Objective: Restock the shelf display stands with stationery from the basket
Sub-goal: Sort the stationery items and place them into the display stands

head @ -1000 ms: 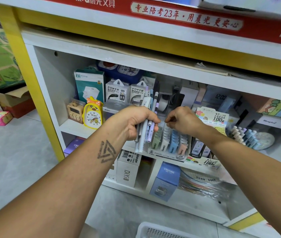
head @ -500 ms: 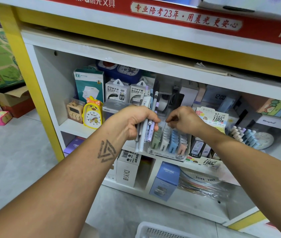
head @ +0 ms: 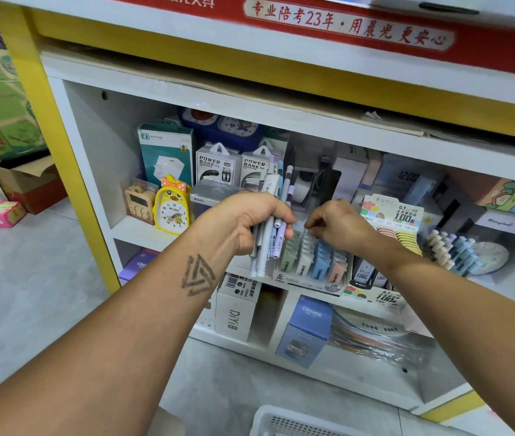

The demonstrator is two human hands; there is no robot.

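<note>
The left hand (head: 246, 221) is wrapped in a fist round a bundle of slim pastel pens (head: 269, 228) — grey, white, pale blue and lilac barrels — held near upright in front of the middle shelf. The grip sits at mid-barrel, so the caps stand clear above the knuckles and the lower ends hang free below; in my judgement this keeps the stock fanned for drawing single pieces while the other hand works.

The right hand (head: 338, 228) is curled, fingertips drawn together at its left edge, just above the clear plastic tiered display stand (head: 309, 275) of small pastel lead cases in green, white, blue and pink rows. Whether those fingertips pinch an item or merely touch the back row cannot be told; the knuckles hide the contact.

The stand sits at the front edge of the white laminate shelf (head: 143, 229), tilted towards the viewer so its rows read at a glance. Beside it to the right stands a card display of 0.7 lead tubes (head: 391, 215). A yellow duck-shaped alarm clock (head: 172, 209) stands well to the left, apart from the work.

The white slotted plastic basket (head: 284, 423) lies on the floor at the frame's bottom edge, contents unseen. Restocking appears under way — the pens are not yet placed.
</note>
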